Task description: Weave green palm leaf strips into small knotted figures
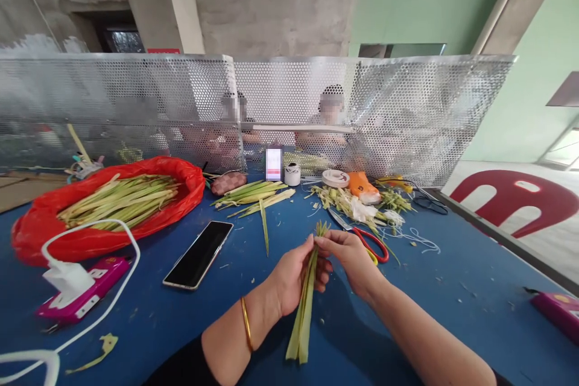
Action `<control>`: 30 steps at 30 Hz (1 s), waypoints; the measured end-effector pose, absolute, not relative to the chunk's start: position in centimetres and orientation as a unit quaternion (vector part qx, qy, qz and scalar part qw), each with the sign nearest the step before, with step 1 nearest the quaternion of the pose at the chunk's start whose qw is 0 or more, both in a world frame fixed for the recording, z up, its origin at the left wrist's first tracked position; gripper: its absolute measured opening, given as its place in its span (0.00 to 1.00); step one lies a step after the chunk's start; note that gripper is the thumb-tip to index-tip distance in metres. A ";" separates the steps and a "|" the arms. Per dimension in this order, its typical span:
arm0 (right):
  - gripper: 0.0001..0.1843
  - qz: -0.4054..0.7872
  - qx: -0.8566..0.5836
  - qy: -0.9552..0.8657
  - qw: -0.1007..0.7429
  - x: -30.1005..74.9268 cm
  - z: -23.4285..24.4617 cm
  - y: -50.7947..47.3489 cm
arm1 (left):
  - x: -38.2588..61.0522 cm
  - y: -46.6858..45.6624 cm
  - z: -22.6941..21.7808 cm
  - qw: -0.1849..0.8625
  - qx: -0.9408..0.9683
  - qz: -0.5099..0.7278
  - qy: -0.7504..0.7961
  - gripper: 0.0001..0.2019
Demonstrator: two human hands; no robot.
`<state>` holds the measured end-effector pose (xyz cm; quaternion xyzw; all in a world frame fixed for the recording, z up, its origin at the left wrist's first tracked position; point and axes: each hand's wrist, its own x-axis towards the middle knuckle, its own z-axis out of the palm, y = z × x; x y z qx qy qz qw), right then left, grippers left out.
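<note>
A small bundle of long green leaf strips hangs between both hands, its cut tips pointing away and its broad ends toward me. My left hand is closed round the bundle's middle, a gold bangle on that wrist. With thumb and fingers, my right hand pinches the bundle near its far tips. Just beyond the right hand lie scissors with red and yellow handles. More leaf strips rest on the blue table ahead, with one single strip lying apart.
Left stands a red plastic bag of leaf strips. Nearer are a black phone and a magenta power strip with a white charger cable. Leaf scraps, a tape roll and string lie right, before a perforated metal screen; people sit behind it.
</note>
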<state>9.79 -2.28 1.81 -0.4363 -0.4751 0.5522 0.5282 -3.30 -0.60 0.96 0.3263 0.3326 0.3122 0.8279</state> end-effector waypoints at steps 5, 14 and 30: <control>0.19 0.463 -0.457 -0.471 0.596 10.7 2.1 -1.7 | -3.2 -1.4 1.3 0.708 0.453 0.379 0.387 0.17; 0.18 0.513 -0.453 -0.459 0.567 11.0 1.7 -1.5 | -3.8 -1.5 2.5 0.684 0.419 0.397 0.447 0.14; 0.12 0.474 -0.483 -0.533 0.509 10.6 2.0 -1.8 | -4.2 -0.9 2.1 0.544 0.549 0.408 0.486 0.12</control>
